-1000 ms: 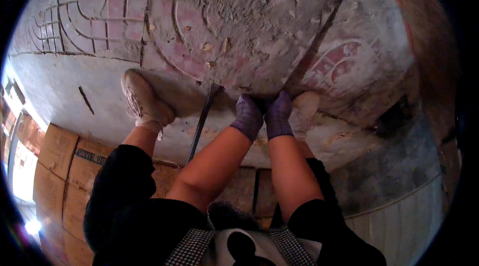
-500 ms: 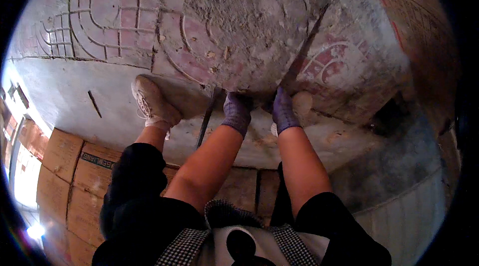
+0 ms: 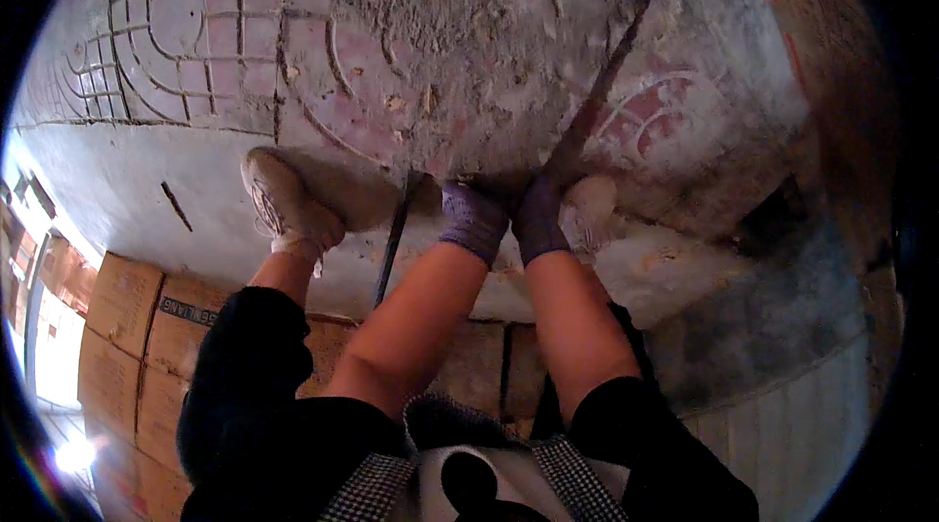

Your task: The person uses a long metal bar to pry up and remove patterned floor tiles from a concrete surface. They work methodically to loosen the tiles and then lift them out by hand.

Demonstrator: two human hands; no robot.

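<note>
- Both hands sit at the centre of the frame in purple gloves. The left hand (image 3: pixel 474 219) is curled shut round what looks like the top of a dark thin rod (image 3: pixel 394 243) that runs down toward the lower middle. If that grip loosens, the rod could slide away.
- The right hand (image 3: pixel 541 217) is closed round the lower end of a long dark bar (image 3: pixel 602 91) that slants to the upper right across the dusty slab (image 3: pixel 469 52). I'd judge the bar could skid on the loose grit there and jerk the wrist.
- The two fists are almost touching, so a slip of the bar could knock one knuckle against the other.
- A dusty shoe (image 3: pixel 284 204), left of centre, rests right on the slab's edge (image 3: pixel 196 228); crumbling mortar under it could give way.
- Cardboard boxes (image 3: pixel 127 307) lie at the lower left, below the ledge, where falling rubble might land.
</note>
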